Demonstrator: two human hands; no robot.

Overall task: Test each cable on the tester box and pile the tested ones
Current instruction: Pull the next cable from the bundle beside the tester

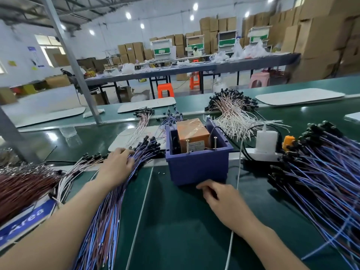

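Left hand (116, 164) fingers are lying spread, tips resting on the black connector ends of the fanned bundle of blue and purple wire cables (109, 207) at left centre; can't tell if they're pinching one. Right hand (220, 197) fingers are curling loosely, palm down, holding nothing, hovering just below the front wall of the blue plastic tester box (198, 168) at centre frame. Box is sitting on the dark green bench mat (175, 221), holding an orange block (192, 135) with two upright screws at its front rim. A big heap of blue-wired cables (319, 172) is lying at right. A white power strip (263, 152) is sitting just right of the box.
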